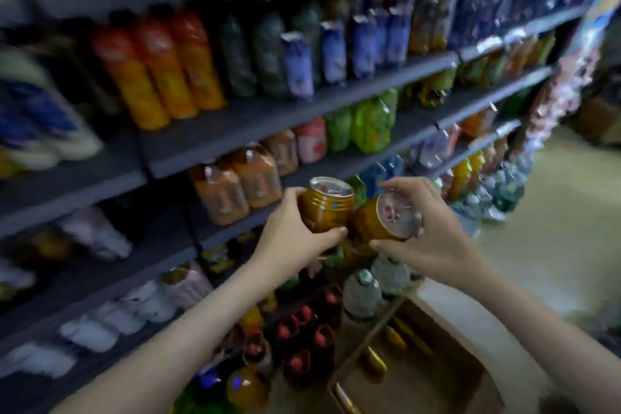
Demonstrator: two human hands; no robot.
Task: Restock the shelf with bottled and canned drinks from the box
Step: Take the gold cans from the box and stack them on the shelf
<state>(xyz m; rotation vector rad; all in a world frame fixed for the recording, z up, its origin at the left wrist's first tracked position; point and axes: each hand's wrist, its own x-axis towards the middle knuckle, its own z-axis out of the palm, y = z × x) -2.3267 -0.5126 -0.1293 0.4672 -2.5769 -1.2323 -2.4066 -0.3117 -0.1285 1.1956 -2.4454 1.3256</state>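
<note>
My left hand (295, 232) grips an orange drink can (324, 205) held upright, its silver top showing. My right hand (426, 239) grips a second orange can (376, 218), tilted so its top faces me. The two cans touch side by side in mid-air in front of the dark shelf (255, 118). Below my right arm sits the open cardboard box (447, 339), with a few yellow cans (376, 363) lying inside. The whole picture is motion-blurred.
The shelves hold rows of orange, dark, purple and green bottles. Peach-coloured bottles (238, 185) stand just behind the cans. Red-capped dark bottles (305, 336) and clear water bottles (363, 292) stand on the floor beside the box. The pale floor of the aisle runs off to the right.
</note>
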